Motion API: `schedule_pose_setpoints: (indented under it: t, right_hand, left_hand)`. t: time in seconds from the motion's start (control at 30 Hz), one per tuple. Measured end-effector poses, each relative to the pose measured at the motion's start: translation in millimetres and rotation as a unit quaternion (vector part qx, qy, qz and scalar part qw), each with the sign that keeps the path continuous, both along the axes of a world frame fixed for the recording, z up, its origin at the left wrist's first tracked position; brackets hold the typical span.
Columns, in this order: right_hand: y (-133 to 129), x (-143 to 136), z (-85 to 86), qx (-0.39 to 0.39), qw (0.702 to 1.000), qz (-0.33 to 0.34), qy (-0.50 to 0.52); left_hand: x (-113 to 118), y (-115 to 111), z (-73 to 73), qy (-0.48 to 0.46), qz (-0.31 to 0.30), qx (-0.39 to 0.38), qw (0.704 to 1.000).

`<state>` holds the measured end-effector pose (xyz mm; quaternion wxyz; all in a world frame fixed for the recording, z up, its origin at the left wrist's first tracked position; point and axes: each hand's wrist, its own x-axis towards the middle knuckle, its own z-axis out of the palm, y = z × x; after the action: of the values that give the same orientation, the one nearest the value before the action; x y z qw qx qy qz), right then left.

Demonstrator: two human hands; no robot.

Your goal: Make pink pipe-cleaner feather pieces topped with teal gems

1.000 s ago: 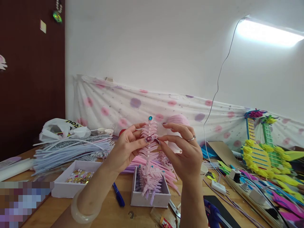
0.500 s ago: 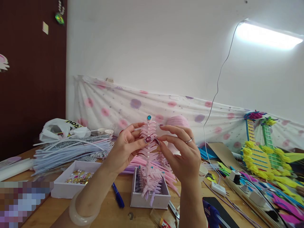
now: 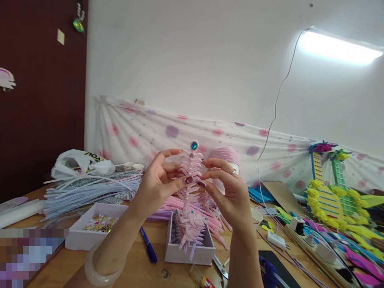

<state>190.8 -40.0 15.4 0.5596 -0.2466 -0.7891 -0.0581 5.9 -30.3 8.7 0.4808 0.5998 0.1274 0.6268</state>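
Observation:
Between my two hands stands a pink feather-shaped craft piece [image 3: 186, 195], with a row of pearl beads down its spine and a blue gem at its tip. My left hand [image 3: 160, 180] pinches its middle from the left, thumb across the front. From the right, my right hand [image 3: 226, 188] grips the side fronds with thumb and fingertips. Below, a white box [image 3: 189, 256] holds more pink and lilac pieces of the same kind, some with blue gems. The lower end of the held piece hangs just above or against them; I cannot tell which.
To the left are a white tray [image 3: 75, 236] of gems and a bundle of pale pipe cleaners [image 3: 87, 196]. A blue marker [image 3: 148, 246], scissors [image 3: 220, 266] and a blue glue gun [image 3: 270, 274] lie in front. A power strip [image 3: 318, 248] and yellow-green guitar crafts [image 3: 325, 196] occupy the right.
The feather piece has come up slightly and its tip has shifted right, the gem facing me more fully. Both hands keep their hold; the right fingers have moved a little.

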Motion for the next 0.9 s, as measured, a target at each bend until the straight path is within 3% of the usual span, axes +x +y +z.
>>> schedule_pose_setpoints:
  t: [0.3,0.57,0.77,0.9]
  right_hand:
    - [5,-1,-2.9,0.038,0.999,-0.004,-0.018]
    - [1,-3,-3.3,0.093,0.994,-0.053,-0.034]
    - [5,-11,-3.5,0.184,0.977,-0.107,-0.009]
    - [4,-9,-2.1,0.168,0.979,-0.107,-0.038]
  left_hand:
    - [2,3,-2.9,0.005,0.046,0.004,0.999]
    - [-4,2,-0.2,0.012,-0.009,-0.037,0.999]
    - [3,1,-1.5,-0.043,0.027,-0.055,0.997]
    - [3,1,0.7,-0.048,0.025,-0.067,0.996]
